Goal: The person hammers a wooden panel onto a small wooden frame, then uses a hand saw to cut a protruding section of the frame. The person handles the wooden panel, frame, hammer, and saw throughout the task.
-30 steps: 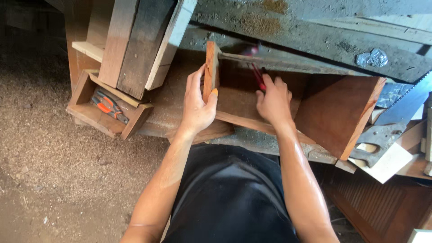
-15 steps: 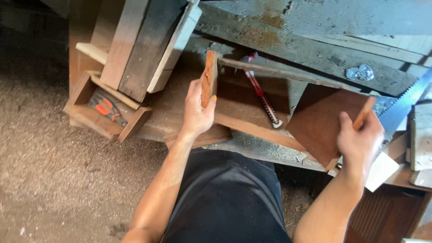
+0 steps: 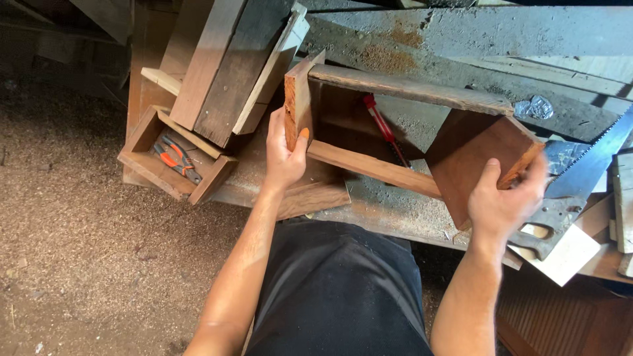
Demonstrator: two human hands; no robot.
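Soft daylight from above, dark shadowed corners, right hand (image 3: 504, 201) slightly motion-blurred.

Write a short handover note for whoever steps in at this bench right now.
Left hand: grips the left end panel of the open wooden box frame, standing on the workbench.
Right hand: holds the right end panel, fingers blurred.
Red screwdriver lies inside the frame; handsaw lies right of it; pliers sit in the small tray.
Done: both ends and the rails stand together as a frame.
Left: whether the joints are fastened cannot be told.

Head camera looks steeply down, close over the workbench (image 3: 395, 211).
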